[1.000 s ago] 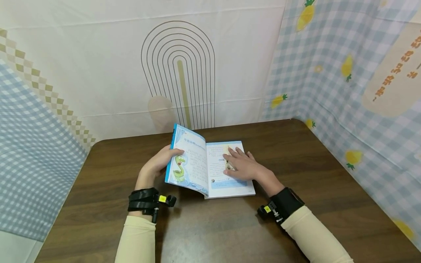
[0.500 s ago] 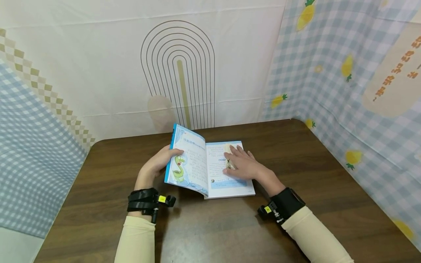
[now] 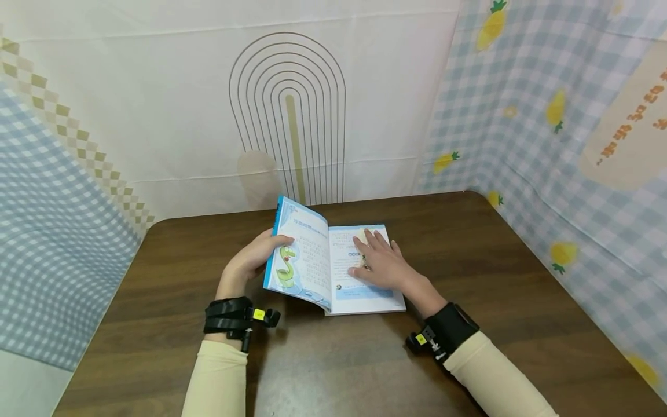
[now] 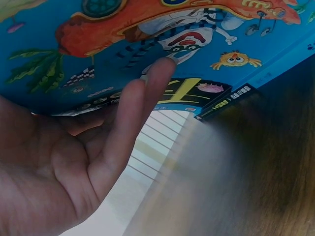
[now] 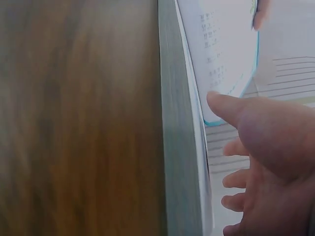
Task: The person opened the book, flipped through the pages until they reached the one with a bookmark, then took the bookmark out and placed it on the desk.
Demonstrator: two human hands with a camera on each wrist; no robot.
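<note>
An open book [image 3: 312,260] lies on the brown table, its left side tilted up and its right page nearly flat. My left hand [image 3: 253,255] grips the raised left side at its outer edge, thumb over the page beside a green snake drawing and fingers behind. In the left wrist view those fingers lie against the blue illustrated cover [image 4: 108,49]. My right hand [image 3: 384,262] rests with spread fingers on the right page [image 3: 346,278], covering part of its print and picture. The right wrist view shows the thick page block [image 5: 184,147] beside that hand.
The dark wood table [image 3: 333,365] carries the book near its back edge. A white cloth [image 3: 182,116] with printed arches hangs behind. Blue checked cloth [image 3: 521,133] with pineapples hangs at the right, more checked cloth at the left. Black camera straps [image 3: 228,315] wrap both wrists.
My right hand has shifted slightly to the left on the page. The left hand keeps its grip, and the head view has turned a little.
</note>
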